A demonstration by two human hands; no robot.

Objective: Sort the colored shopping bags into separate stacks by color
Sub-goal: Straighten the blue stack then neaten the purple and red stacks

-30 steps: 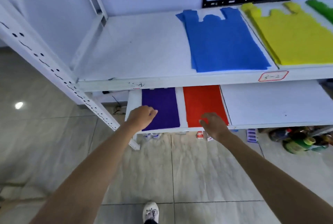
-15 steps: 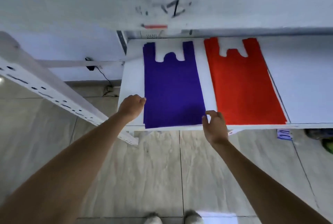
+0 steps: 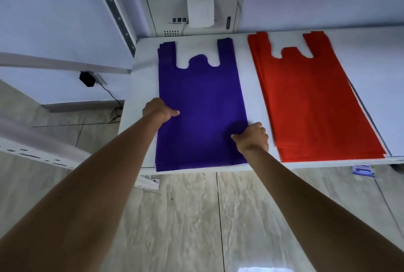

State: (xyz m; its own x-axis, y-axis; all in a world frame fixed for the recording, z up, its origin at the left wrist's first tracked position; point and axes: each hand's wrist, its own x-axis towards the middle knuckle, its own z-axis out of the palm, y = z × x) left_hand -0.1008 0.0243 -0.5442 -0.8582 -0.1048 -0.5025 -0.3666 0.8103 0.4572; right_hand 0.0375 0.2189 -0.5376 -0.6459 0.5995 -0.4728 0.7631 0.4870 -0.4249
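A stack of purple shopping bags (image 3: 201,101) lies flat on the white lower shelf (image 3: 253,88), handles toward the wall. A stack of red bags (image 3: 310,101) lies to its right, separated by a strip of bare shelf. My left hand (image 3: 158,111) grips the purple stack's left edge, thumb on top. My right hand (image 3: 252,136) grips the same stack's right edge near the front corner, thumb on top. The fingers under the bags are hidden.
A white wall box (image 3: 192,11) with a paper sheet sits behind the shelf. A perforated metal upright (image 3: 113,7) rises at the shelf's left rear corner. A black plug and cable (image 3: 87,78) hang at left. Tiled floor (image 3: 196,217) lies below.
The camera has dropped below the upper shelf and moved closer. Both hands have moved from the shelf's front edge onto the purple stack's side edges and taken hold of it.
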